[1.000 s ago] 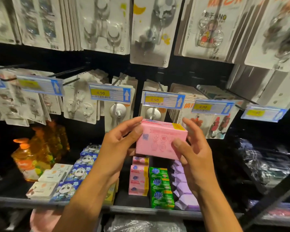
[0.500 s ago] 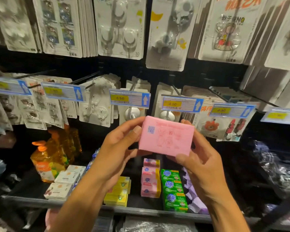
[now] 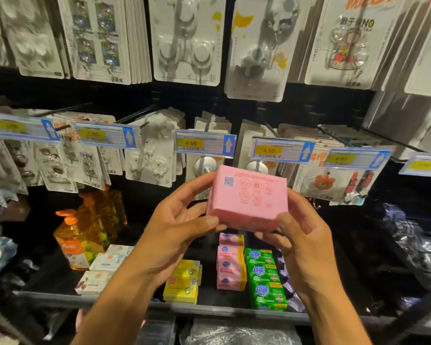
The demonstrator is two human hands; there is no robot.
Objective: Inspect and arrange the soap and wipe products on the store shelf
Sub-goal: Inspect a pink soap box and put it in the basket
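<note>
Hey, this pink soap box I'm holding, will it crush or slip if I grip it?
The pink box is probably stiff: its edges look straight where the left hand and right hand hold it. Flat faces mean it likely won't roll. The surface looks smooth, so it may slip a little.

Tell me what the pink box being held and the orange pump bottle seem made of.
Pink rectangular box: probably matte printed cardboard, given its crisp edges and flat, glare-free faces. Orange pump bottle: likely clear glossy plastic, since amber liquid shows through and highlights glint.
</note>
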